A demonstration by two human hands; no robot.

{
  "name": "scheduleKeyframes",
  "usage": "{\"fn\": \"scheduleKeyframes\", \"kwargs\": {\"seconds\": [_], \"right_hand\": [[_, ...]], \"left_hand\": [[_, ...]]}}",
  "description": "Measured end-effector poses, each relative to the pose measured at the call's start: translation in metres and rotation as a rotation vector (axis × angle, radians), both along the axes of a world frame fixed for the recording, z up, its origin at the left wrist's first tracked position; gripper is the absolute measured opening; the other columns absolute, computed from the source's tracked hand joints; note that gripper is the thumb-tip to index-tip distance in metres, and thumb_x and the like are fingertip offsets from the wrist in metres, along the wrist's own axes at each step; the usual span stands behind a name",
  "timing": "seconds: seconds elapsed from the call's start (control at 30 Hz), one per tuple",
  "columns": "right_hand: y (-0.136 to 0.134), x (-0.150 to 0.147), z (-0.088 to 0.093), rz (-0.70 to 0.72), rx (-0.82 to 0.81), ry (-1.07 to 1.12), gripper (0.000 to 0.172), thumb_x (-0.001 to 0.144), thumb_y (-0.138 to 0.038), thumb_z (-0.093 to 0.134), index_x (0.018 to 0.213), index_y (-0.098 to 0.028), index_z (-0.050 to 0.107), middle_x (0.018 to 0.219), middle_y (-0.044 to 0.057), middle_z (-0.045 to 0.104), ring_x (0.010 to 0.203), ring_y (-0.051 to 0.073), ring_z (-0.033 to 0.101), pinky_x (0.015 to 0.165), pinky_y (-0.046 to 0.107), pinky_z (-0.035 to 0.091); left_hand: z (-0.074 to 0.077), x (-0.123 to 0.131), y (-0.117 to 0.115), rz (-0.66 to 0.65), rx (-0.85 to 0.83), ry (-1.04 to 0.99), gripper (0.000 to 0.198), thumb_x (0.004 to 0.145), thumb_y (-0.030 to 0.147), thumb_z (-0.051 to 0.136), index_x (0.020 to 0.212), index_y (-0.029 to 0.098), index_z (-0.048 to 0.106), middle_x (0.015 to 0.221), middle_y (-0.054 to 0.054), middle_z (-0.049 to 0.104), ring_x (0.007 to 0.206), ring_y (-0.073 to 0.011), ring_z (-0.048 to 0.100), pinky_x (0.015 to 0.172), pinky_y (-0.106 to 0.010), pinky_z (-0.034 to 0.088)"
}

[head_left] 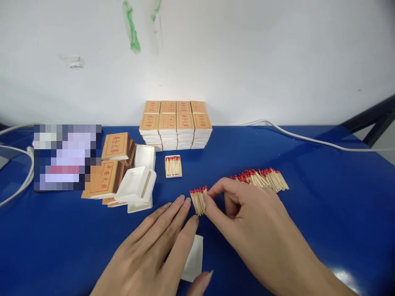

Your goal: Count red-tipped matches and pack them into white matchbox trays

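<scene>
A small bundle of red-tipped matches lies on the blue table between my two hands. My right hand pinches the bundle's right side with thumb and forefinger. My left hand lies with fingers stretched out, their tips against the bundle's left side. Under the left palm rests a white inner tray, partly hidden. A larger heap of loose matches lies just beyond my right hand.
A filled tray of matches sits ahead, before a stacked block of closed matchboxes at the wall. Empty white trays and orange sleeves lie at the left. White cables run along the table's back.
</scene>
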State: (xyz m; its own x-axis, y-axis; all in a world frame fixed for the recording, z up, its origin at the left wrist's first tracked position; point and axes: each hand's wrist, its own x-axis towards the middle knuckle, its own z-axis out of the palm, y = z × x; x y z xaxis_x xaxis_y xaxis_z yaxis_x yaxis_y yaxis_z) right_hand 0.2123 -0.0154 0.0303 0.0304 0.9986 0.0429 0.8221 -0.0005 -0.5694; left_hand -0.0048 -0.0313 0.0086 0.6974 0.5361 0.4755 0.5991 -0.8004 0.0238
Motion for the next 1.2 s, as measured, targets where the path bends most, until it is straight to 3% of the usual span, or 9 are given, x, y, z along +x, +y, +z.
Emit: {"fn": "scheduleKeyframes", "kwargs": {"seconds": [0.2,0.3,0.43,0.63,0.93,1.2], "right_hand": [[0.0,0.003,0.001,-0.026,-0.006,-0.002,0.029,0.1,-0.046,0.067,0.077,-0.029,0.071,0.051,-0.008,0.044,0.047,0.014,0.045,0.049,0.031,0.031],[0.0,0.006,-0.002,-0.027,0.0,-0.032,0.019,0.1,-0.043,0.066,0.093,-0.029,0.076,0.051,-0.009,0.047,0.047,0.014,0.049,0.051,0.031,0.033],[0.001,0.009,-0.006,-0.002,0.027,-0.07,0.021,0.103,-0.04,0.063,0.108,-0.03,0.081,0.053,-0.009,0.053,0.049,0.016,0.056,0.053,0.031,0.036],[-0.001,0.009,-0.004,0.03,0.014,-0.047,0.02,0.104,-0.037,0.062,0.105,-0.032,0.081,0.054,-0.009,0.052,0.047,0.015,0.052,0.052,0.03,0.035],[-0.001,0.007,-0.002,0.026,0.022,-0.022,0.019,0.104,-0.035,0.062,0.1,-0.033,0.08,0.053,-0.01,0.052,0.046,0.014,0.052,0.051,0.03,0.033],[-0.002,0.014,-0.005,0.034,0.098,-0.126,0.014,0.101,-0.033,0.062,0.095,-0.031,0.075,0.053,-0.011,0.055,0.045,0.014,0.054,0.05,0.03,0.033]], "left_hand": [[0.0,-0.001,0.0,-0.007,0.008,0.013,0.04,0.112,0.035,0.057,0.135,0.007,0.072,0.144,-0.017,0.076,0.131,-0.0306,0.077,0.105,-0.038,0.068],[-0.001,-0.001,0.0,0.008,0.005,0.016,0.04,0.112,0.036,0.055,0.135,0.008,0.072,0.144,-0.016,0.077,0.131,-0.0297,0.077,0.107,-0.038,0.068],[-0.001,-0.001,-0.002,0.01,0.01,0.011,0.035,0.112,0.031,0.054,0.133,0.009,0.072,0.141,-0.014,0.078,0.129,-0.0285,0.079,0.104,-0.038,0.069],[-0.001,0.001,-0.007,-0.002,0.022,0.001,0.032,0.113,0.03,0.053,0.129,0.01,0.073,0.14,-0.012,0.08,0.127,-0.0278,0.08,0.102,-0.038,0.07],[-0.001,0.001,-0.007,-0.037,-0.019,0.009,0.041,0.115,0.04,0.054,0.134,0.011,0.074,0.149,-0.012,0.075,0.134,-0.0275,0.077,0.115,-0.036,0.063],[0.001,0.0,-0.004,-0.073,-0.009,0.056,0.042,0.12,0.039,0.043,0.133,0.012,0.072,0.145,-0.011,0.078,0.131,-0.0252,0.079,0.115,-0.035,0.061]]}}
